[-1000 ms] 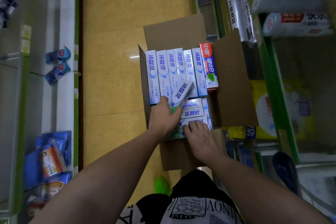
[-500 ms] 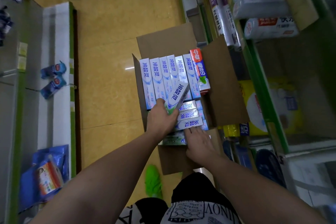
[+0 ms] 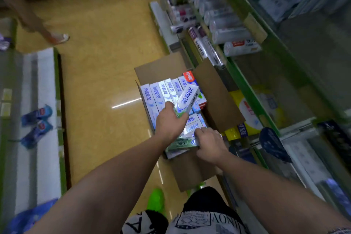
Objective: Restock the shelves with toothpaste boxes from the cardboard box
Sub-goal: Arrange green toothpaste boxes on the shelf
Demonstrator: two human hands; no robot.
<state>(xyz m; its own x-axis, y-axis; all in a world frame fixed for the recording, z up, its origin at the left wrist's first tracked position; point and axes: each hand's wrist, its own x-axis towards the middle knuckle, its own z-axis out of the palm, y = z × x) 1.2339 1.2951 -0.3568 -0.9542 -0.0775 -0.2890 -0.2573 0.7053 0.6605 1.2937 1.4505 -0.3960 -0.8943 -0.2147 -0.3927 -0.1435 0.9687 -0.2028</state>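
An open cardboard box (image 3: 218, 97) stands on the floor beside the right-hand shelves, packed with white-and-blue toothpaste boxes (image 3: 161, 93) and one red-topped box (image 3: 189, 77). My left hand (image 3: 170, 121) grips one toothpaste box (image 3: 187, 100), tilted up above the rows. My right hand (image 3: 209, 144) grips another toothpaste box (image 3: 180, 143) with a green end, lifted at the near side of the carton. More boxes lie crosswise under both hands, partly hidden.
Green-edged shelves (image 3: 245, 85) on the right hold rolls and packets. A low shelf (image 3: 45, 100) on the left carries blue packets (image 3: 36, 114). Another person's legs (image 3: 47, 32) pass at the far left. My green shoe (image 3: 156, 201) is near the carton.
My left hand has raised its toothpaste box higher. My right hand has closed on a green-ended box and lifted it. The view has swung up toward the aisle.
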